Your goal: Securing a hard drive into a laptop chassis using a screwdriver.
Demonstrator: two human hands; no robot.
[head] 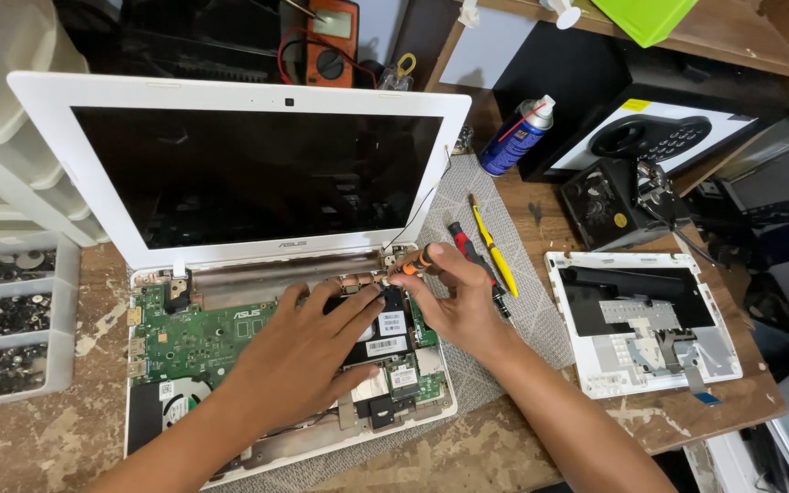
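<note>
A white laptop (257, 100) stands open with its keyboard cover off, showing a green circuit board (198, 338) and a fan (175, 402) inside. My left hand (308, 351) lies flat on the black part in the middle of the base, fingers spread. My right hand (449, 297) grips a small screwdriver with an orange-and-black handle (415, 262), its tip down near the right hinge. The removed white keyboard cover (641, 319) lies upside down on the right.
A red-handled and a yellow-handled tool (490, 246) lie on the grey mat (504, 228). A blue spray can (515, 137), a black device (609, 205), an orange multimeter (331, 41) and a screw tray (11, 315) at left surround the worn wooden desk (38, 438).
</note>
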